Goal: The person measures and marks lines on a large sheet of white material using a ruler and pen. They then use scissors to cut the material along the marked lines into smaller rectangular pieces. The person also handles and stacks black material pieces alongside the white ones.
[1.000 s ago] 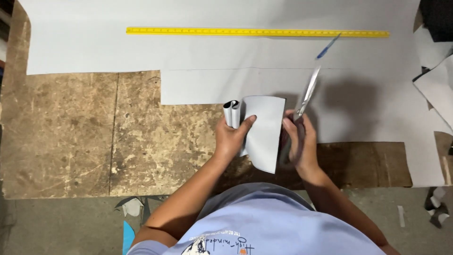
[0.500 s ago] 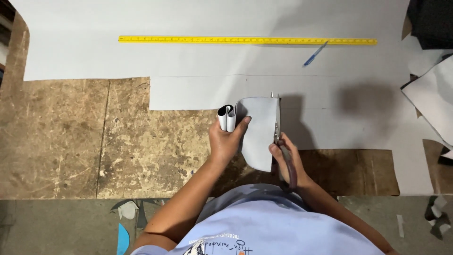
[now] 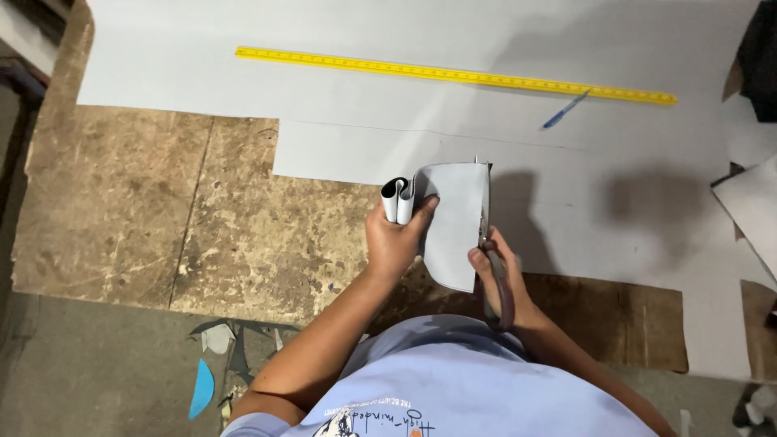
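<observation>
The fingers (image 3: 426,207) of the left hand (image 3: 396,239) are clamped on a pale grey piece of sheet material (image 3: 453,222), thumb across its front face, pinching the rolled-over left end where the sheet curls into two small loops. The piece hangs upright in the air in front of the person's chest, above the near edge of the bench, its lower corner pointing down towards the light blue printed shirt (image 3: 453,388).

The right hand (image 3: 498,271) is closed around the dark handles of a pair of scissors (image 3: 491,259), fingers through the loops. The blades run up along the right edge of the held piece, their tip just showing above its top corner, so the scissors touch that edge. How far the blades are parted is hard to tell.

Behind the hands lies a large pale grey sheet (image 3: 388,81) with a stepped cut-out, spread across a worn brown wooden bench (image 3: 162,218). A long yellow ruler (image 3: 453,74) lies slantwise across the far part of that sheet, and a blue pen (image 3: 564,110) rests just below the ruler's right end. More pale offcuts (image 3: 749,202) sit at the right edge of the bench. Down on the grey floor (image 3: 81,364) at the left lie a few scraps, one a curved blue sliver (image 3: 201,388).
</observation>
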